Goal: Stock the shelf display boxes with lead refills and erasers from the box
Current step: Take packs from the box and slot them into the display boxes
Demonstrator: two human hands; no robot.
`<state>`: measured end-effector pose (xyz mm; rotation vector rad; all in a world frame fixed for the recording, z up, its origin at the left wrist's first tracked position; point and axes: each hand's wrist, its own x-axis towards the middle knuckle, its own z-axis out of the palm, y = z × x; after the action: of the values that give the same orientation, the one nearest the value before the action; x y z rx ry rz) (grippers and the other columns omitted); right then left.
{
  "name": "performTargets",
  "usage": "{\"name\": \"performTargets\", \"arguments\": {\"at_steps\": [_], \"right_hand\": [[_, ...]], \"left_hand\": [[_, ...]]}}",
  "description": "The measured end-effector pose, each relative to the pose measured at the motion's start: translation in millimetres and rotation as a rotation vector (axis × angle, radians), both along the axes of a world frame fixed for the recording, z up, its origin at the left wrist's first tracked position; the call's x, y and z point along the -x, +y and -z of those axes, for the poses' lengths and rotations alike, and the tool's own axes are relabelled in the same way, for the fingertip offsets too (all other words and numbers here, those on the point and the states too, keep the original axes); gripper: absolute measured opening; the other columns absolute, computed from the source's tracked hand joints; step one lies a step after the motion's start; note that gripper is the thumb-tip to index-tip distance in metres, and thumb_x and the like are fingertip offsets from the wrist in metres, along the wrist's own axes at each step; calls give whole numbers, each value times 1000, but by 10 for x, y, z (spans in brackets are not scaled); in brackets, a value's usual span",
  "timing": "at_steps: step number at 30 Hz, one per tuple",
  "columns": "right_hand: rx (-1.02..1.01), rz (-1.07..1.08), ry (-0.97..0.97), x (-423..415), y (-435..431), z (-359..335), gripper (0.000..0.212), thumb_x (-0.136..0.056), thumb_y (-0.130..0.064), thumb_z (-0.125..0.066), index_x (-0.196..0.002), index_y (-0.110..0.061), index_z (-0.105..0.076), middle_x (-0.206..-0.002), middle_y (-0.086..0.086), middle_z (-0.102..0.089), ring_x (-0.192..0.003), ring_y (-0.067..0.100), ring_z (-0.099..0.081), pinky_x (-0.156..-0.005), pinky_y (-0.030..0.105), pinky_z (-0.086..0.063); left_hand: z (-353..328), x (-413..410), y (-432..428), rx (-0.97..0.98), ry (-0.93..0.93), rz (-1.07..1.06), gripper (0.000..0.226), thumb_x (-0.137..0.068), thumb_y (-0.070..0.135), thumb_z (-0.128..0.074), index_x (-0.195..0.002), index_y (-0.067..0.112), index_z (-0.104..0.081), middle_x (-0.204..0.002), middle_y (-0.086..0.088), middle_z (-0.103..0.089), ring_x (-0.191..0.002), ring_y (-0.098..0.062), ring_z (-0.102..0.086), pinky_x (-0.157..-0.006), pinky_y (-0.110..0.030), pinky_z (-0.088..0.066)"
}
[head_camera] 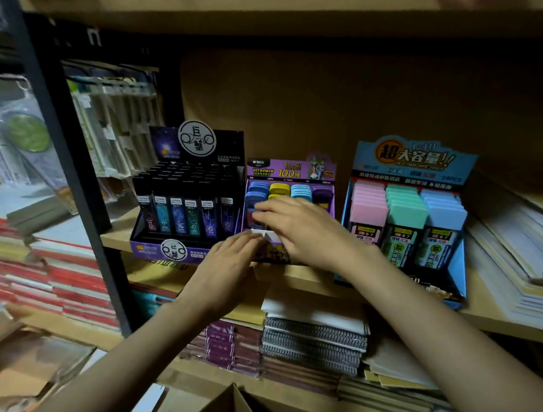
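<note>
Both hands — left hand [226, 264], right hand [302, 229], fingers near straight, gripping nothing visible — press the purple cardboard display box [289, 174] at the wooden shelf [117, 236] edge, where an uneven shove could tip it off.

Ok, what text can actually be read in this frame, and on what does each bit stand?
"ULTRAMAN HEROES": header of the purple display box.
"100": same header.
"超大容量!!": header of the blue display box.
"24PCS": same blue header, right side.
"0.7": labels on the refill packs in the blue box.
Not readable: the round emblem on the black display box is too stylised, and its pack labels and the other fine print are too small.
</note>
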<state>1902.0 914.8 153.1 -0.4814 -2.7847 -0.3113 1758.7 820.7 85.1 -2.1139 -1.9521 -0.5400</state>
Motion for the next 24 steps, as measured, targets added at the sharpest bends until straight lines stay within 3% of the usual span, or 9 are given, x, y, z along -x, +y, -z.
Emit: {"name": "performTargets", "arguments": {"at_steps": [2, 4, 10, 16, 19, 21, 24], "right_hand": [[-36, 57, 3, 14, 70, 53, 52, -95, -13, -45, -145, -18, -32, -155, -1, -24, -143, 16, -17, -115, 30, -9], [-55, 70, -10, 58, 100, 107, 55, -94, -13, -46, -146, -18, -30, -158, -2, -16, -144, 17, -14, -117, 31, -3], [-60, 36, -15, 112, 124, 164, 40, -96, -19, -45, -137, -19, -45, -159, 0, -12, -143, 17, -17, -117, 33, 1], [58, -26, 52, 2, -51, -13, 39, -99, -21, -41, -138, -16, -44, -153, 2, -27, -141, 18, -20, -113, 30, -17], [94, -72, 68, -95, -237, -68, 34, -99, -21, -41, -131, -14, -51, -142, 3, -42, -131, 19, -35, -105, 32, -31], [156, -115, 37, -166, -382, 13, 31, -98, -21, -42, -125, -13, -55, -131, 3, -51, -122, 19, -43, -100, 32, -36], [289, -127, -59, -261, -597, 338, 29, -98, -23, -43, -122, -15, -57, -124, 2, -57, -117, 17, -48, -96, 30, -37]], "left_hand": [[2, 18, 3, 0, 3, 0, 59, -90, 18, -56, -144, 19, -31, -151, 1, -34, -140, -15, -26, -110, -29, -22], [5, 39, 0, -3, 19, -1, 59, -90, 18, -55, -144, 20, -31, -150, 3, -34, -139, -14, -26, -109, -28, -23], [14, 96, -10, -24, -9, -13, 56, -88, 13, -54, -140, 18, -34, -147, 1, -36, -135, -16, -31, -105, -29, -28], [-84, 9, -127, -49, -47, 39, 50, -91, 18, -55, -138, 15, -40, -145, -1, -40, -132, -18, -37, -106, -31, -30], [-95, 11, -382, -60, -66, 60, 41, -87, 15, -60, -127, 13, -51, -125, -3, -55, -108, -21, -54, -90, -38, -46], [-8, 40, -606, -3, -154, 42, 30, -89, 18, -59, -118, 16, -56, -110, 2, -61, -93, -15, -60, -78, -36, -52], [328, 106, -936, 192, -313, -45, 18, -92, 19, -55, -109, 22, -57, -102, 10, -62, -91, -6, -60, -78, -28, -51]]}}
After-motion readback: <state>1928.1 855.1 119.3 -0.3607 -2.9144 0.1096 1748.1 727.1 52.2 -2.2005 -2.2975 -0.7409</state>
